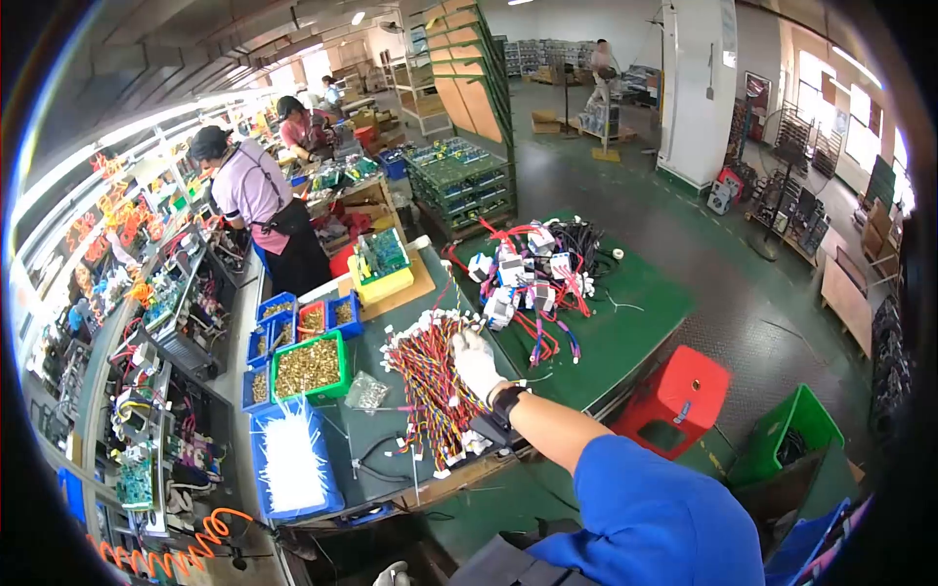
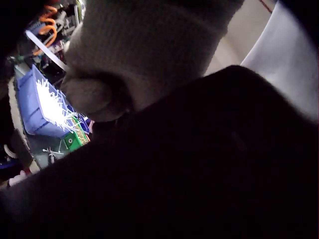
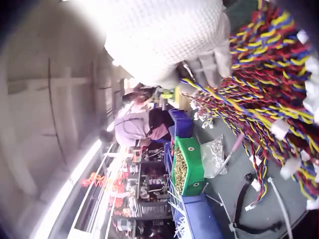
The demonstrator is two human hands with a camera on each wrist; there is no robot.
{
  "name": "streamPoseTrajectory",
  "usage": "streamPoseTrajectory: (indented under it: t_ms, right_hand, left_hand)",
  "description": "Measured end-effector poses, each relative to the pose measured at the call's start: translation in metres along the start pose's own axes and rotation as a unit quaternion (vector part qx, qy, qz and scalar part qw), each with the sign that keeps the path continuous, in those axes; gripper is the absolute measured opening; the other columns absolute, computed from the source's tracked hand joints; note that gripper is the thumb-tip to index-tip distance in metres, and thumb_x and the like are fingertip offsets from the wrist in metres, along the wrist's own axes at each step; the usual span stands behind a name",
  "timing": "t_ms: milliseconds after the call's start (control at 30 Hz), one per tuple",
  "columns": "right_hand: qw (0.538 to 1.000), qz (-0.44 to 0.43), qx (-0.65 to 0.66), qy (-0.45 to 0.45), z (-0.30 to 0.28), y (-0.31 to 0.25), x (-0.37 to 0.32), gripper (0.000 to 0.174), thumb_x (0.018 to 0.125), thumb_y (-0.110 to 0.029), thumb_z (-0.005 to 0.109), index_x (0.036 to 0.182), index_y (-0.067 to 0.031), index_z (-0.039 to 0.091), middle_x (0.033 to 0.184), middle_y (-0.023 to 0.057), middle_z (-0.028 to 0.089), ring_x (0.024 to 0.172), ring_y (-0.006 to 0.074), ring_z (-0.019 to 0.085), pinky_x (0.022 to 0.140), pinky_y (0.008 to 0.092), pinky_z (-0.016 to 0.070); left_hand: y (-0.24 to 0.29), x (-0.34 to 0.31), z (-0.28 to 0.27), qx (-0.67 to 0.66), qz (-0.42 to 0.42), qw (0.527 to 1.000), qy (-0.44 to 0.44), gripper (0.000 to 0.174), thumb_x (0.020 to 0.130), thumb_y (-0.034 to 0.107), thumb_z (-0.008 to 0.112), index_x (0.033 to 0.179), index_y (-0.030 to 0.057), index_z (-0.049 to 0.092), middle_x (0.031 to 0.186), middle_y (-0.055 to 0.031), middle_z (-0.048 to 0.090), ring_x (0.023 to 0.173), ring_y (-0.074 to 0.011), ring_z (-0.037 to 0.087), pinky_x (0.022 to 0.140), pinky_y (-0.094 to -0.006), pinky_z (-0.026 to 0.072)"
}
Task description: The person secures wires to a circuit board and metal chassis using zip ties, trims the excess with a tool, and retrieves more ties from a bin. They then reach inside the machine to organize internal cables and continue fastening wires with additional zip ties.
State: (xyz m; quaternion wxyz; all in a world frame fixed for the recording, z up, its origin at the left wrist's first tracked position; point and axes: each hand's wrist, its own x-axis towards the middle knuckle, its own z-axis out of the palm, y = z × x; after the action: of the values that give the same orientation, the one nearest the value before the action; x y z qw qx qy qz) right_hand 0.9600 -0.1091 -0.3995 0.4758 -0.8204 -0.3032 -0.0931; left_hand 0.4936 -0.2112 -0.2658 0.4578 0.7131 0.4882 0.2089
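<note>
My right hand [image 1: 476, 363], in a white knitted glove, reaches over a large bundle of twisted wire harnesses [image 1: 430, 391] on the green-topped bench. In the right wrist view, its thumb and curled fingers [image 3: 214, 67] pinch a red, yellow and blue twisted wire harness [image 3: 219, 94] at the pile's edge. White connectors [image 3: 280, 128] tip many of the wires. My left hand [image 1: 393, 574], also gloved, is low at the bottom of the head view, below the bench edge. Up close in the left wrist view its glove [image 2: 144, 50] is dark, and most fingers are hidden.
Left of the bundle are a blue bin of white cable ties [image 1: 293, 459], a green bin of brass parts [image 1: 309, 367], a bag of small parts [image 1: 366, 393] and black pliers [image 1: 379, 461]. More cables [image 1: 532, 278] lie behind. A red stool [image 1: 674, 400] stands right.
</note>
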Motion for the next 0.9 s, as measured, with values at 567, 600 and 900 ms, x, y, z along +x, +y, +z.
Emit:
streamPoseTrajectory:
  t_ms: [567, 600, 900]
  right_hand:
    - [0.435, -0.437, 0.219, -0.756, -0.074, -0.281, -0.201, 0.017, 0.089, -0.02, 0.064, 0.095, -0.004, 0.064, 0.086, 0.0127, 0.064, 0.077, 0.0295, 0.064, 0.067, 0.0369, 0.048]
    - [0.434, -0.501, 0.233, -0.712, -0.064, -0.283, -0.213, 0.017, 0.089, -0.021, 0.064, 0.095, -0.0042, 0.064, 0.085, 0.0122, 0.064, 0.077, 0.0288, 0.064, 0.067, 0.0363, 0.0481]
    - [0.363, -0.451, 0.109, -0.808, -0.042, -0.393, -0.337, 0.025, 0.091, -0.021, 0.063, 0.112, -0.0075, 0.059, 0.089, 0.0143, 0.063, 0.073, 0.0249, 0.064, 0.068, 0.0332, 0.0493]
  left_hand:
    - [-0.009, -0.076, -0.049, -0.08, -0.1, 0.988, 0.084, 0.029, 0.096, 0.027, 0.051, 0.113, 0.0044, 0.059, 0.098, -0.0165, 0.066, 0.091, -0.0339, 0.064, 0.079, -0.0399, 0.0497]
    - [-0.021, -0.097, -0.052, -0.135, -0.122, 0.974, 0.131, 0.028, 0.096, 0.023, 0.051, 0.115, 0.0038, 0.057, 0.098, -0.0152, 0.064, 0.098, -0.0315, 0.063, 0.084, -0.0377, 0.0492]
    - [-0.087, -0.183, -0.115, 0.05, -0.18, 0.904, 0.384, 0.042, 0.095, 0.03, 0.053, 0.127, 0.0033, 0.055, 0.113, -0.0164, 0.064, 0.103, -0.0316, 0.063, 0.089, -0.0357, 0.0497]
